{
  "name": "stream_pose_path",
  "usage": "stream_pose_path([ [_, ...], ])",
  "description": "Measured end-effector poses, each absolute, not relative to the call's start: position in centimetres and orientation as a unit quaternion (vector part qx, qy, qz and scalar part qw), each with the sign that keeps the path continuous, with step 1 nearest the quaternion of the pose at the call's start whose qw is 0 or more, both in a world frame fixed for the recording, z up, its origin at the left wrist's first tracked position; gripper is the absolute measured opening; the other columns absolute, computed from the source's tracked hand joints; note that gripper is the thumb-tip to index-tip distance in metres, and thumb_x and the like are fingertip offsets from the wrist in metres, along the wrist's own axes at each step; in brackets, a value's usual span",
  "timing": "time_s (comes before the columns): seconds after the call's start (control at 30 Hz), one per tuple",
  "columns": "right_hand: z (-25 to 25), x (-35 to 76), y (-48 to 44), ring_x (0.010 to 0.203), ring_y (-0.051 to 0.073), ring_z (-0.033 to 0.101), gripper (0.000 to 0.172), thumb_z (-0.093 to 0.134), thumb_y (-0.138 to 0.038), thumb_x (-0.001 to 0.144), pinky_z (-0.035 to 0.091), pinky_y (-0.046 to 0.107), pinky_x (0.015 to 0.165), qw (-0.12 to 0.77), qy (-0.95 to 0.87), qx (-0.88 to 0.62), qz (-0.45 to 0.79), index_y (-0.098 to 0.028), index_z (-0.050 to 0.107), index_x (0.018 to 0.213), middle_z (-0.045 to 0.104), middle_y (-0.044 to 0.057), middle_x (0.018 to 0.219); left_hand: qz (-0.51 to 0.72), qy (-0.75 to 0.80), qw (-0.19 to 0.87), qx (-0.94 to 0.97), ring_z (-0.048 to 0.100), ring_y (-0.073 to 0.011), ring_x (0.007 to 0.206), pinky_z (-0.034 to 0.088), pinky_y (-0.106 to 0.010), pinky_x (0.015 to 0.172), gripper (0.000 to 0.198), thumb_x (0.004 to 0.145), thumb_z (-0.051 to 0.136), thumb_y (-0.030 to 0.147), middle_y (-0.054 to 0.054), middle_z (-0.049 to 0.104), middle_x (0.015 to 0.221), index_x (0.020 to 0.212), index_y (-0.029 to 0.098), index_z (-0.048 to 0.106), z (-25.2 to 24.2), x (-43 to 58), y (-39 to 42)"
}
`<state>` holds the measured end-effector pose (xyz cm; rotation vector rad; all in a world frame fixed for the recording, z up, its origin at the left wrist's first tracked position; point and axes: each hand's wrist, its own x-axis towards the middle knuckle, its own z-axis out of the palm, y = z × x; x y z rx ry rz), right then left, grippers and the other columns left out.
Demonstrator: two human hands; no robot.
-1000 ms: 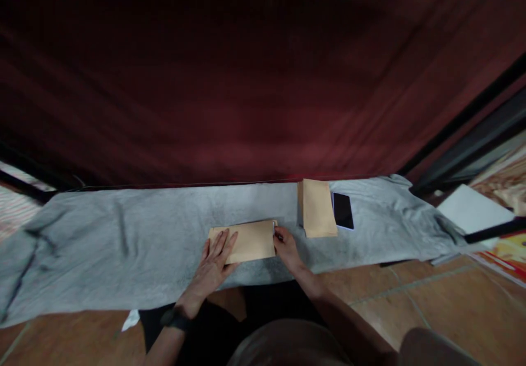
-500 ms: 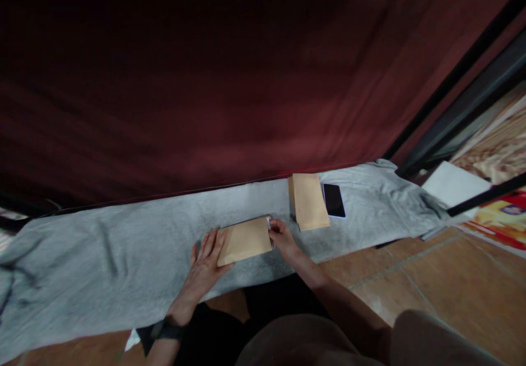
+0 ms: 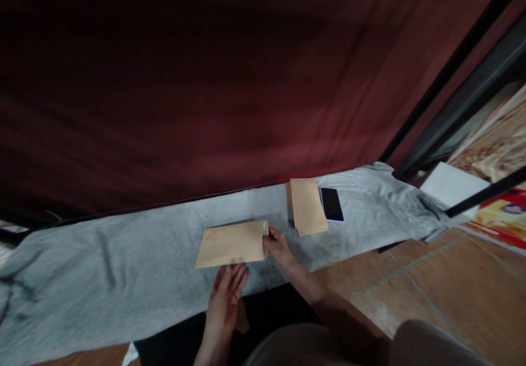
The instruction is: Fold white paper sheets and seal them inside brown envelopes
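A tan paper envelope (image 3: 232, 244) lies lengthwise on the grey cloth (image 3: 143, 267), with a small reddish mark near its left end. At its right end, where a whitish edge shows at the opening, my right hand (image 3: 278, 245) is closed on the envelope; its fingertips are partly hidden there. My left hand (image 3: 227, 286) is open just below the envelope's near edge, fingers stretched toward it and holding nothing. Whether those fingertips touch the paper I cannot tell. To the right lies a stack of similar envelopes (image 3: 309, 207).
A dark-screened phone (image 3: 332, 204) lies beside the stack. Behind the cloth rises a dark red surface (image 3: 230, 108). On the right are a black metal bar (image 3: 485, 192), a white flat sheet (image 3: 454, 189) and a red-and-yellow printed package (image 3: 501, 221), above brown floor tiles (image 3: 427, 284).
My left hand has come off the envelope's left end and moved right and nearer to me, below its near edge. My right hand stays at the right end. The envelope has shifted slightly left.
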<state>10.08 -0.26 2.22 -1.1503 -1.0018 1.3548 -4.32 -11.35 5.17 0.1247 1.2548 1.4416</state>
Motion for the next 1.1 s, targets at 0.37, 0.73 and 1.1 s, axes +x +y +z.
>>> stream_pose_path([
  [0.37,2.9,9.9,-1.6,0.068,0.020,0.064,0.024,0.071,-0.041,0.065,0.052,0.031,0.068,0.547,-0.357,-0.475,0.589,-0.019,0.072,0.074,0.072,0.001,0.070,0.618,0.517,0.593,-0.007,0.076,-0.0159,0.083,0.062,-0.034,0.088,0.025,0.082,0.063,-0.003,-0.002,0.074,0.093,0.088,0.021,0.061,6.3,-1.4,-9.0],
  [0.73,3.3,9.8,-2.3,0.074,0.021,0.064,0.024,0.069,-0.039,0.062,0.052,0.032,0.070,0.560,-0.333,-0.466,0.598,-0.021,0.070,0.079,0.073,0.003,0.076,0.578,0.542,0.611,0.008,0.074,-0.0141,0.072,0.063,-0.030,0.078,0.023,0.079,0.064,-0.004,-0.002,0.074,0.081,0.085,0.018,0.059,6.2,-1.2,-8.2],
  [1.1,4.1,12.0,-1.7,0.066,0.021,0.068,0.036,0.074,-0.049,0.066,0.058,0.035,0.064,0.511,-0.346,-0.435,0.655,-0.023,0.069,0.091,0.072,0.001,0.076,0.560,0.584,0.569,0.145,0.069,-0.0127,0.066,0.053,-0.023,0.062,0.028,0.070,0.069,0.004,-0.001,0.073,0.082,0.095,0.018,0.064,6.2,-4.7,-5.3],
])
